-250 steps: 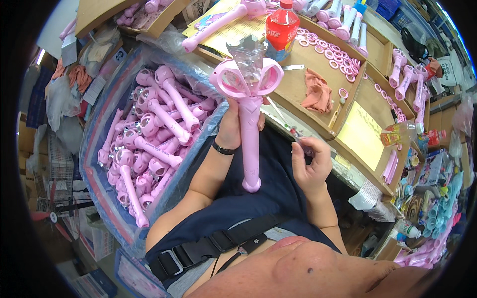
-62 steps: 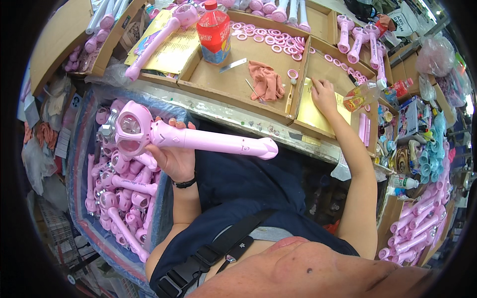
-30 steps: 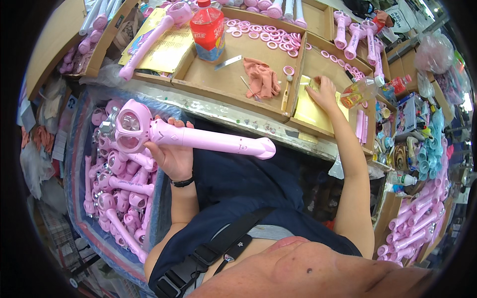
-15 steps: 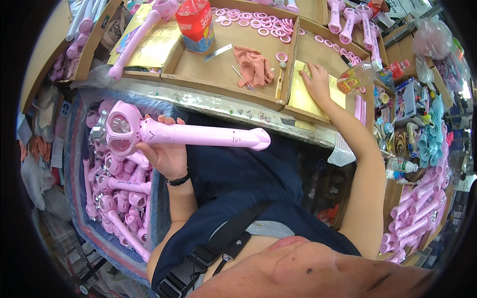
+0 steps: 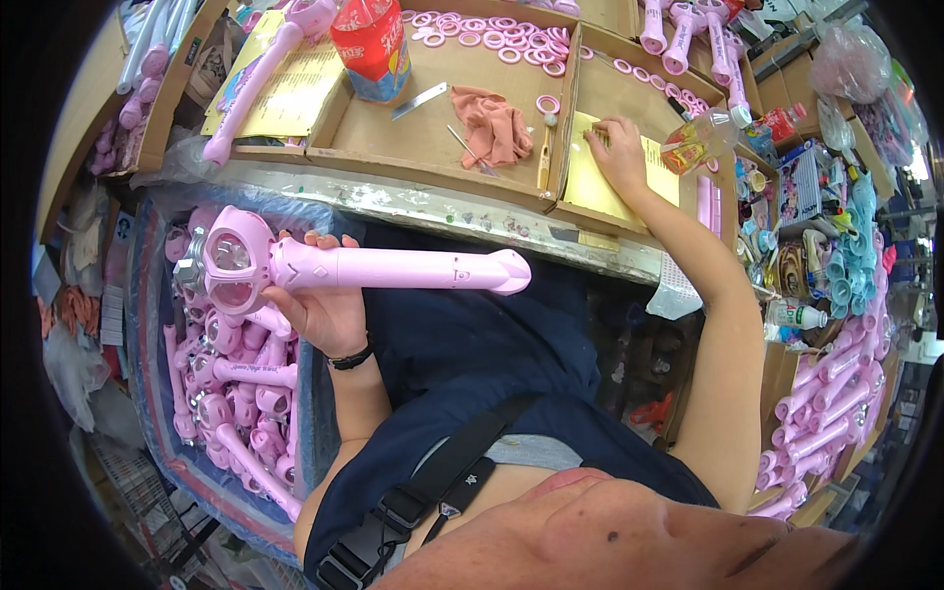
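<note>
My left hand (image 5: pixel 332 317) is wrapped round a pink toy wand (image 5: pixel 393 267) below its bulbous head. The wand lies level, with its clear-windowed, silver-trimmed head to the left and its handle end to the right. Inside the right-hand cardboard tray, my right hand (image 5: pixel 619 157) rests at a yellow sheet (image 5: pixel 592 187). Its fingers are bent together at the sheet's upper left part, and whatever is between them is too small to make out. A clear bottle with a coloured label (image 5: pixel 693 146) leans just right of that hand.
A blue-lined bin (image 5: pixel 317 413) of pink wands stands at left. Cardboard trays (image 5: pixel 433 169) hold pink rings (image 5: pixel 509 56), an orange cloth (image 5: pixel 492 128), a metal ruler (image 5: pixel 420 100), a brush (image 5: pixel 545 157) and a red-blue container (image 5: pixel 374 49). More pink handles (image 5: pixel 821 413) are piled at right.
My right hand's fingers, spread flatter on the yellow sheet before, have drawn together and bent. My left hand still holds the wand; the view has shifted slightly.
</note>
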The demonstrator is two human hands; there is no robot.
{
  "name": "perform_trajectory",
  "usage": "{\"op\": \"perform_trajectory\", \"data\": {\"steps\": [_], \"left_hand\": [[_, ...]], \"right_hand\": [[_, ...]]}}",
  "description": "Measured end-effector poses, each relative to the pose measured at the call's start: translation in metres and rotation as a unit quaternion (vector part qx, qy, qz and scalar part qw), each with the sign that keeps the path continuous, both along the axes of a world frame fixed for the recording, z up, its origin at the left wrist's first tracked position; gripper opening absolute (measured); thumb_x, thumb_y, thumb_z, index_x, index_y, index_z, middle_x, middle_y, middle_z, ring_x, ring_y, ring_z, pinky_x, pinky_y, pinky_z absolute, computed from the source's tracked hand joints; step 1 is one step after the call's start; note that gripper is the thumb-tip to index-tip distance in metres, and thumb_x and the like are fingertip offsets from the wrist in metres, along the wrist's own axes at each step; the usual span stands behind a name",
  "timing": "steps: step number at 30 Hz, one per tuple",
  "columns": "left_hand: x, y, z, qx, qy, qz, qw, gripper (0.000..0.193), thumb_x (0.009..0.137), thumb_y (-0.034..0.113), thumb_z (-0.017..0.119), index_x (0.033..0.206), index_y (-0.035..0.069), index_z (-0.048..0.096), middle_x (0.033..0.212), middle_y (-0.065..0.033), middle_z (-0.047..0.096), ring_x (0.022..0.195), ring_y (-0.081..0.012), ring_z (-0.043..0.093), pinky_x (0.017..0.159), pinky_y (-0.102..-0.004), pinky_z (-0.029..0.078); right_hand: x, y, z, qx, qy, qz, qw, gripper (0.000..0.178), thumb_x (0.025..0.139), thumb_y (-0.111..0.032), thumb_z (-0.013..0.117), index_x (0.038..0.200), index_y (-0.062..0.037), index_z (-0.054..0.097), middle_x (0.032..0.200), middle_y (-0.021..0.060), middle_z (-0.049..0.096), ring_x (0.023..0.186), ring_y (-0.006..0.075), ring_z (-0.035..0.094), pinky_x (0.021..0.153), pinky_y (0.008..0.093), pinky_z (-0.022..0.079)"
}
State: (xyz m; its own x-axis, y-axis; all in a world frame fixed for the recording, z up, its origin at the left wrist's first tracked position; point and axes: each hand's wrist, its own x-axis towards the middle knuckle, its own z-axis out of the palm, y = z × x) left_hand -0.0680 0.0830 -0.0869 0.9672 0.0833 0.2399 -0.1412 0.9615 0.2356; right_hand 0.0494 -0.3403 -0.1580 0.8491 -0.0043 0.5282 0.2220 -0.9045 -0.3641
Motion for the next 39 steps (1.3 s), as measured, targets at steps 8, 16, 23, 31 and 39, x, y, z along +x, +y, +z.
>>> {"op": "perform_trajectory", "data": {"steps": [8, 16, 23, 31, 39], "left_hand": [[0.001, -0.001, -0.001, 0.006, 0.005, -0.002, 1.0, 0.063, 0.083, 0.043, 0.066, 0.132, 0.01, 0.041, 0.119, -0.0115, 0.047, 0.112, -0.0252, 0.045, 0.106, -0.0486, 0.028], [0.001, 0.002, 0.002, -0.005, -0.004, 0.006, 1.0, 0.065, 0.08, 0.042, 0.07, 0.129, 0.008, 0.042, 0.117, -0.0123, 0.047, 0.11, -0.0265, 0.046, 0.105, -0.0496, 0.029], [-0.002, 0.007, 0.011, -0.11, -0.032, -0.065, 0.991, 0.067, 0.078, 0.03, 0.075, 0.135, 0.012, 0.044, 0.124, -0.0159, 0.044, 0.136, -0.0337, 0.027, 0.112, -0.059, -0.002], [0.01, -0.013, 0.008, -0.126, -0.07, -0.137, 0.98, 0.074, 0.072, 0.012, 0.079, 0.136, 0.019, 0.043, 0.133, -0.0155, 0.042, 0.14, -0.0418, 0.01, 0.108, -0.0647, -0.007], [-0.007, -0.05, -0.002, 0.043, -0.014, -0.119, 0.992, 0.065, 0.084, 0.025, 0.067, 0.141, 0.024, 0.035, 0.148, -0.0114, 0.032, 0.138, -0.0478, 0.009, 0.109, -0.0665, 0.011]], "right_hand": [[0.006, -0.024, -0.002, 0.447, 0.105, 0.025, 0.888, 0.06, 0.097, -0.039, 0.043, 0.058, 0.0028, 0.064, 0.1, 0.0149, 0.067, 0.094, 0.0204, 0.06, 0.083, 0.0303, 0.045], [0.009, -0.025, 0.033, 0.593, 0.122, 0.005, 0.796, 0.062, 0.096, -0.047, 0.042, 0.067, 0.0033, 0.063, 0.099, 0.0147, 0.068, 0.09, 0.0197, 0.06, 0.081, 0.0288, 0.045], [-0.082, -0.011, 0.119, -0.033, -0.295, -0.077, 0.952, 0.023, 0.078, -0.003, 0.071, 0.098, -0.0039, 0.063, 0.105, 0.0104, 0.06, 0.099, 0.0242, 0.057, 0.084, 0.0336, 0.046], [-0.188, 0.029, 0.093, 0.199, -0.324, -0.111, 0.918, 0.017, 0.082, 0.009, 0.06, 0.096, 0.0006, 0.056, 0.093, 0.0103, 0.057, 0.085, 0.0201, 0.055, 0.078, 0.0297, 0.045], [-0.173, 0.117, 0.103, 0.7, -0.141, 0.082, 0.695, 0.004, 0.09, 0.002, 0.053, 0.093, -0.0009, 0.052, 0.085, 0.0112, 0.057, 0.059, 0.0096, 0.05, 0.051, 0.0203, 0.041]]}}
